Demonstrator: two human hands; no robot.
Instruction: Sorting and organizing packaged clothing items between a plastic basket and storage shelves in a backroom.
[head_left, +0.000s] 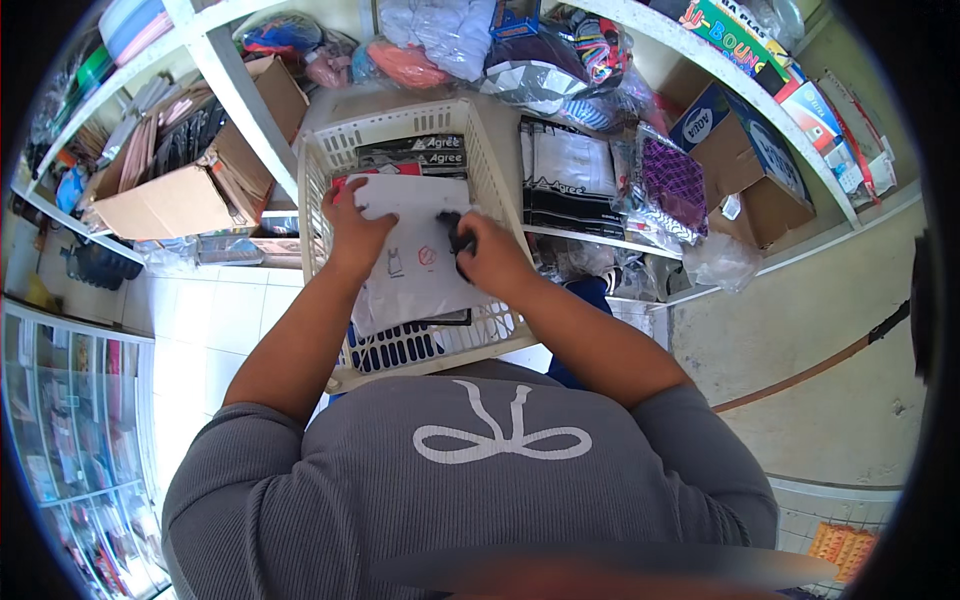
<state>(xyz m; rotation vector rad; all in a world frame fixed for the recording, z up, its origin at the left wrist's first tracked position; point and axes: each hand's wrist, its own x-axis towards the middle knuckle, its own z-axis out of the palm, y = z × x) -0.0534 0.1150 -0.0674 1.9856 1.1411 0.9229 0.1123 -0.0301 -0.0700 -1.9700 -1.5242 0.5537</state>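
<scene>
A cream plastic basket (495, 169) stands before me, tilted against the shelf. On it lies a white sheet or flat package (409, 292) with small printed drawings. My left hand (352, 229) rests on the upper left part of the white sheet, fingers spread. My right hand (491, 251) grips a dark cloth or brush-like item (454, 225) at the sheet's right side; its exact kind cannot be told. Beneath and behind the sheet, black Agree packages (442, 150) and a red one show in the basket.
Right of the basket, a black-and-white Agree package (574, 180) and a purple patterned packet (673, 180) lie on the shelf. An open cardboard box (165, 206) with flat packets stands left, another box (757, 180) right. Bagged clothes (435, 37) line the back.
</scene>
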